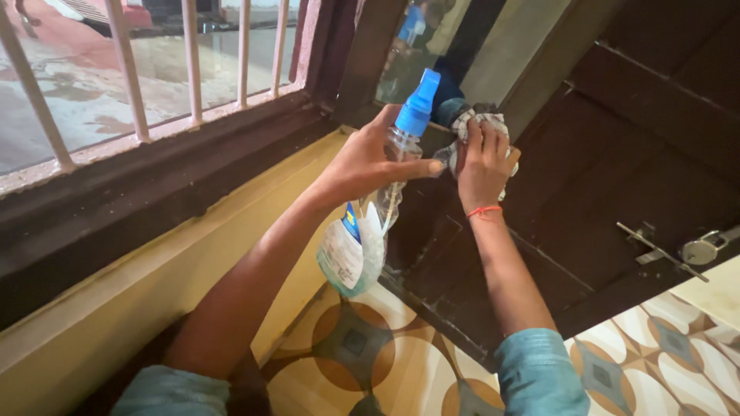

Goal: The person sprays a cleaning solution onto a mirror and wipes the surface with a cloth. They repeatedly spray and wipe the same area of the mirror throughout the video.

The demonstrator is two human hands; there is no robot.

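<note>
Head view: left hand is wrapped around the neck of a clear spray bottle with a blue nozzle, thumb stretched toward the other hand. Right hand, just beside it, presses a checked cloth flat against the dark wooden door, fingers spread upward over the cloth. Both forearms reach up and forward, sleeves pushed to the elbows. Wiping well here would mean keeping the palm flat and the nozzle aimed at the wood just above the cloth.
</note>
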